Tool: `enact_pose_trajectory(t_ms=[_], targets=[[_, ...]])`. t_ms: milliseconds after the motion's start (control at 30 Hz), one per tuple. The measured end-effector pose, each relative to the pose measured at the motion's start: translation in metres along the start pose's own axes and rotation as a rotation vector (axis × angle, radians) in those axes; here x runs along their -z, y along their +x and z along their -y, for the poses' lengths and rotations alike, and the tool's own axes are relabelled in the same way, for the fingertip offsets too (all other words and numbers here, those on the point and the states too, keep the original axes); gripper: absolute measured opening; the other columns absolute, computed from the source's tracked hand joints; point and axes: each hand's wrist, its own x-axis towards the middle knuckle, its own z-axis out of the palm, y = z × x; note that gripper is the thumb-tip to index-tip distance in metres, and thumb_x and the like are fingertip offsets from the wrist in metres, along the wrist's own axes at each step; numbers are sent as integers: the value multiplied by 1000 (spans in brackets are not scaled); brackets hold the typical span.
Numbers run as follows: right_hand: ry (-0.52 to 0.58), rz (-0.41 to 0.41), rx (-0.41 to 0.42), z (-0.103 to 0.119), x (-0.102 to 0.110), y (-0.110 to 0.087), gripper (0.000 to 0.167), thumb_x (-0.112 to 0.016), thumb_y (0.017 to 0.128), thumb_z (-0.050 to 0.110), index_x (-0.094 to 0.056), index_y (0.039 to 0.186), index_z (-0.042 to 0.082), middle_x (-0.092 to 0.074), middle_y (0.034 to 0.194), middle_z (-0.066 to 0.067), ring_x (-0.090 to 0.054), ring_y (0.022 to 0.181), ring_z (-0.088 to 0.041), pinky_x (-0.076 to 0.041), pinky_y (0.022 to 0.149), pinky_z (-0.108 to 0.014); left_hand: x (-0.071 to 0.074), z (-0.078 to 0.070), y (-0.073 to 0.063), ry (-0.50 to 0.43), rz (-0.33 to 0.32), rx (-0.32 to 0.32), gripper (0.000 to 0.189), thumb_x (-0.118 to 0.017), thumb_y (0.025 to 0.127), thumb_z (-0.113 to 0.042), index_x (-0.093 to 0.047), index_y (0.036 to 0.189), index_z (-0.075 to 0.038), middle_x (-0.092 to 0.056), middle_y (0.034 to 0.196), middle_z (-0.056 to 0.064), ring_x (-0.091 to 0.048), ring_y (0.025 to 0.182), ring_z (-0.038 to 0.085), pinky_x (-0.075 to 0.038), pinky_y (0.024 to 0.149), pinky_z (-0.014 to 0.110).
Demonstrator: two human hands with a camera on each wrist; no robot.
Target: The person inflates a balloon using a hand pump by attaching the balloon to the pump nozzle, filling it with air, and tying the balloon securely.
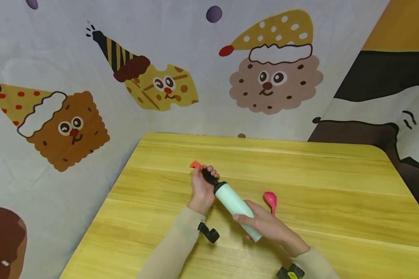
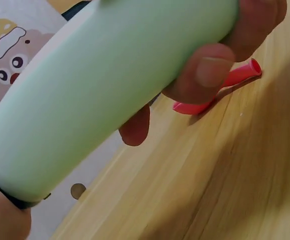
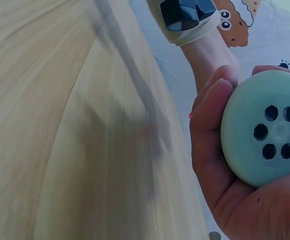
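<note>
A mint-green balloon pump (image 1: 235,199) is held slantwise over the table by both hands. The left hand (image 1: 201,190) grips its black end (image 1: 209,176). An orange-red piece, looking like a balloon (image 1: 194,164), shows beside that hand's thumb; whether it sits on the pump is hidden by the fingers. Around the lower green body curls the right hand (image 1: 267,224), its thumb lying along the top. In the right wrist view the pump's round end (image 3: 275,127) shows several dark holes. A limp pink balloon (image 1: 270,200) lies on the table, just beyond the right hand.
The wooden table (image 1: 335,186) has its far edge against a wall cloth (image 1: 209,120) printed with cartoon biscuits in party hats. Each wrist carries a small black camera, the left one (image 1: 209,233) near the pump's underside.
</note>
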Motion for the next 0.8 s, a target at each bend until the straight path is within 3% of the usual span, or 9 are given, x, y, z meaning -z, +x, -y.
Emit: enact_pose_trajectory(t_ms=[200,333,567,800], targets=[[24,-12,-5,2,0,0,58,-62,104,29,-40,143,-8,-57,97,-22,-64,63,-25,-56,54,-33,1,-1,1,-21,89,0,32,-27,115,-33,-47,109,-9,-50,87,0,-47,73,13,-45,69,23],[33,-6,-11,2,-2,1,61,-62,104,30,-38,145,-9,-58,98,-22,-63,63,-25,-56,55,-33,2,-2,2,27,95,-5,34,-28,115,-31,-50,120,-5,-51,90,0,-47,74,12,-45,69,23],[29,-11,-21,0,-3,1,62,-63,103,31,-39,144,-9,-59,97,-22,-63,61,-24,-55,54,-33,4,-1,2,14,30,28,32,-28,115,-32,-45,98,-10,-52,90,2,-50,78,15,-46,69,23],[34,-13,-22,-1,-4,1,63,-63,103,31,-38,145,-9,-59,99,-22,-62,62,-26,-55,53,-33,4,0,0,102,17,-8,29,-36,115,-30,-45,94,-12,-48,80,1,-46,67,14,-44,62,24]])
